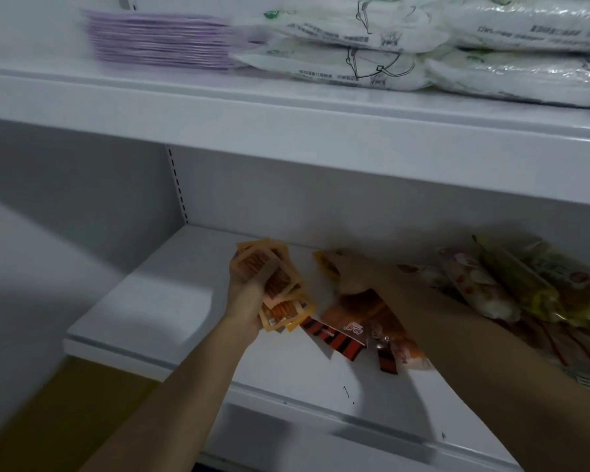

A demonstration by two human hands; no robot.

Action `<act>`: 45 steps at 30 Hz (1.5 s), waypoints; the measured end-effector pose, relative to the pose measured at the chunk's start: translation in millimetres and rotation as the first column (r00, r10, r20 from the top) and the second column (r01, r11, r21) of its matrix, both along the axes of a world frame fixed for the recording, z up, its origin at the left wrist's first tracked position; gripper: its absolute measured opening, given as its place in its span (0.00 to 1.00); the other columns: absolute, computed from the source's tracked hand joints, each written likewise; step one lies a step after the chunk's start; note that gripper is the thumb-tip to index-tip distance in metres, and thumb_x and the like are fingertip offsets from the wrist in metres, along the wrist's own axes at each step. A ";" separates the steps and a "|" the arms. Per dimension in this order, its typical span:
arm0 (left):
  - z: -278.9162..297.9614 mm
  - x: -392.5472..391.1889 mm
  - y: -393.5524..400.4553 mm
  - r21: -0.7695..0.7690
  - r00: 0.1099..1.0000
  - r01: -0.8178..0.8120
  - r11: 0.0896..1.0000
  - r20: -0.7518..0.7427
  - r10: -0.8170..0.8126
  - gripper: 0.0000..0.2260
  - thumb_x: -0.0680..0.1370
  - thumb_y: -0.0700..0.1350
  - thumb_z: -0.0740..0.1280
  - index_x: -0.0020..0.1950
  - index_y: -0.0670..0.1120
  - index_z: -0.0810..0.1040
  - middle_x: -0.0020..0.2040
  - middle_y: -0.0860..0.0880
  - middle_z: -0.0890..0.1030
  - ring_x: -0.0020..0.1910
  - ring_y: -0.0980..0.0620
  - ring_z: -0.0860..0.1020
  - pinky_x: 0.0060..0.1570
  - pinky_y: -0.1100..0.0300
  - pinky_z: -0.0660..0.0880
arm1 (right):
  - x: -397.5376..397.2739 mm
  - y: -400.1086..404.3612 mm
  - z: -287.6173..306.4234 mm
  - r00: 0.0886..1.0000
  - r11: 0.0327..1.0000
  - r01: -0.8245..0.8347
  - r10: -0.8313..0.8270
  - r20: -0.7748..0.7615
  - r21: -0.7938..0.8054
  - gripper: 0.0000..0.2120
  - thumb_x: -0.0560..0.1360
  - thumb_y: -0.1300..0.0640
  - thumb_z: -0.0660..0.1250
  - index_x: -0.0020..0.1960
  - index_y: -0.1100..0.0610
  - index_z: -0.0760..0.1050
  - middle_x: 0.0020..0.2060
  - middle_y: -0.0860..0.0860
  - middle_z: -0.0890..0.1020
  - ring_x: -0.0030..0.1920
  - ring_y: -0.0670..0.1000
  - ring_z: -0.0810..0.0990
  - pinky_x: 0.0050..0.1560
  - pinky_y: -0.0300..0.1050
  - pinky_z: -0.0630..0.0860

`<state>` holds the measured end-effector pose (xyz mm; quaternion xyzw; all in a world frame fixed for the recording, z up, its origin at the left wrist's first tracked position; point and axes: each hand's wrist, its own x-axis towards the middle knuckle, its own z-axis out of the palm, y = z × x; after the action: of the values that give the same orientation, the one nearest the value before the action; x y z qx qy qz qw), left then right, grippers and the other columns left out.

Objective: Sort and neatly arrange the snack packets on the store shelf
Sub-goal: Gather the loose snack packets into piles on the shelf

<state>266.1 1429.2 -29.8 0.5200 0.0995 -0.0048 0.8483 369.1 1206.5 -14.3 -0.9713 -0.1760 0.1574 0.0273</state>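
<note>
Packets (351,321) lie loose on the lower shelf (171,294), a white board under a deep overhang. The left hand (249,284) holds a fanned bundle of orange packets (280,291) above the shelf's middle, fingers curled round the bundle from behind and the thumb pressed across its front. Those packets show a clear window with orange sticks inside, and they splay out below the hand toward the shelf board.

The right hand (351,277) reaches in just beside it, low over the pile and smeared by motion. An orange packet (326,265) shows at its fingertips, but I cannot tell whether the fingers pinch it or only touch it. Under that forearm sit darker red-and-black striped packets (334,338), lying flat and overlapping near the front edge, with a paler orange one beside them.

Further right, against the back of the shelf, longer packs (484,284) in pink, white and yellow-green wrappers lean in a loose heap, touching one another.

On the upper shelf (286,131) a neat purple stack (160,39) lies at the left, and white bagged goods (372,39) with black line drawings are piled two high beside it, running off to the right.
</note>
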 end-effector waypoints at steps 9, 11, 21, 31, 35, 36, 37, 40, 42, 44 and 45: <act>1.0 -11.7 11.8 -0.069 0.999 0.042 0.997 0.025 -0.040 0.18 0.81 0.40 0.69 0.70 0.41 0.75 0.62 0.35 0.81 0.59 0.34 0.81 0.53 0.40 0.81 | 4.7 12.1 0.3 0.934 1.000 -0.025 0.024 0.355 -0.003 0.19 0.79 0.62 0.65 0.69 0.57 0.70 0.63 0.59 0.78 0.60 0.62 0.79 0.58 0.55 0.76; 5.8 -14.5 11.2 -0.049 0.999 0.043 0.998 0.005 -0.043 0.16 0.81 0.41 0.69 0.69 0.42 0.76 0.61 0.37 0.83 0.58 0.36 0.82 0.52 0.40 0.82 | -10.5 12.0 9.1 0.912 0.987 0.001 -0.067 0.404 0.161 0.20 0.78 0.66 0.65 0.68 0.55 0.69 0.58 0.58 0.80 0.55 0.62 0.81 0.52 0.55 0.78; 61.2 -27.1 -59.3 -0.138 0.978 0.179 0.974 -0.082 -0.192 0.28 0.83 0.63 0.55 0.62 0.42 0.82 0.59 0.33 0.82 0.57 0.35 0.83 0.61 0.36 0.78 | -131.3 16.3 67.8 0.892 0.866 -0.246 0.028 0.451 0.434 0.23 0.75 0.63 0.67 0.68 0.51 0.68 0.65 0.48 0.68 0.58 0.49 0.72 0.50 0.46 0.75; 90.7 -62.1 -201.9 -0.025 0.915 0.401 0.916 0.057 -0.399 0.22 0.77 0.44 0.72 0.70 0.41 0.76 0.61 0.33 0.81 0.57 0.35 0.83 0.52 0.37 0.81 | -211.2 -145.6 95.3 0.954 0.288 0.011 -0.290 0.077 0.958 0.12 0.79 0.55 0.67 0.61 0.54 0.79 0.59 0.49 0.82 0.62 0.46 0.80 0.65 0.44 0.75; 98.2 -95.6 -298.6 0.100 0.880 0.472 0.876 0.011 -0.476 0.27 0.70 0.46 0.80 0.66 0.43 0.78 0.59 0.35 0.83 0.55 0.36 0.84 0.55 0.34 0.79 | -255.7 -239.6 85.7 0.817 0.274 0.100 -0.572 0.079 0.957 0.12 0.77 0.53 0.72 0.59 0.48 0.77 0.56 0.46 0.83 0.58 0.43 0.81 0.61 0.44 0.77; 99.6 -107.0 -325.0 0.150 0.881 0.468 0.871 -0.007 -0.473 0.24 0.69 0.47 0.81 0.62 0.41 0.81 0.56 0.36 0.84 0.52 0.38 0.85 0.54 0.38 0.81 | -271.0 -265.4 85.1 0.813 0.238 0.140 -0.582 0.025 0.961 0.10 0.78 0.54 0.73 0.57 0.46 0.77 0.54 0.45 0.84 0.56 0.44 0.82 0.59 0.45 0.78; 102.7 -120.9 -351.9 0.214 0.888 0.453 0.865 -0.016 -0.460 0.17 0.70 0.46 0.80 0.55 0.40 0.84 0.50 0.38 0.86 0.47 0.41 0.86 0.51 0.43 0.82 | -285.1 -293.0 83.9 0.816 0.239 0.177 -0.578 -0.007 0.955 0.08 0.79 0.55 0.72 0.56 0.47 0.78 0.51 0.45 0.84 0.53 0.44 0.83 0.56 0.44 0.79; 105.9 -155.1 -430.8 0.490 0.873 0.422 0.763 0.007 -0.488 0.04 0.73 0.46 0.78 0.41 0.46 0.86 0.40 0.46 0.87 0.42 0.48 0.86 0.49 0.53 0.83 | -325.8 -374.7 83.5 0.780 0.383 0.283 -0.625 0.021 0.879 0.12 0.81 0.50 0.69 0.61 0.55 0.79 0.49 0.46 0.84 0.50 0.45 0.83 0.50 0.44 0.79; 105.4 -171.6 -483.8 0.602 0.838 0.414 0.683 0.040 -0.544 0.04 0.73 0.50 0.77 0.40 0.52 0.86 0.41 0.50 0.87 0.45 0.49 0.86 0.53 0.52 0.82 | -346.1 -425.8 83.7 0.745 0.447 0.364 -0.666 0.033 0.817 0.14 0.81 0.47 0.67 0.62 0.54 0.77 0.51 0.46 0.84 0.51 0.49 0.83 0.50 0.48 0.80; 103.2 -181.5 -536.8 0.660 0.807 0.411 0.628 0.057 -0.588 0.10 0.68 0.59 0.76 0.44 0.55 0.86 0.44 0.51 0.87 0.46 0.50 0.85 0.55 0.50 0.82 | -360.1 -473.8 86.1 0.703 0.495 0.414 -0.707 0.077 0.764 0.15 0.79 0.45 0.68 0.62 0.52 0.78 0.54 0.48 0.84 0.54 0.52 0.83 0.56 0.55 0.80; 102.5 -184.4 -562.2 0.688 0.798 0.409 0.599 0.048 -0.600 0.17 0.64 0.63 0.75 0.46 0.55 0.86 0.44 0.52 0.87 0.46 0.51 0.85 0.56 0.50 0.81 | -366.1 -495.8 88.9 0.674 0.502 0.446 -0.733 0.091 0.741 0.17 0.78 0.45 0.69 0.62 0.53 0.78 0.55 0.48 0.84 0.56 0.53 0.82 0.58 0.55 0.79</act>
<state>81.7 867.0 72.7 0.7809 -0.1768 -0.1400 0.5825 3.0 710.7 74.6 -0.9022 0.1297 -0.1354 0.3884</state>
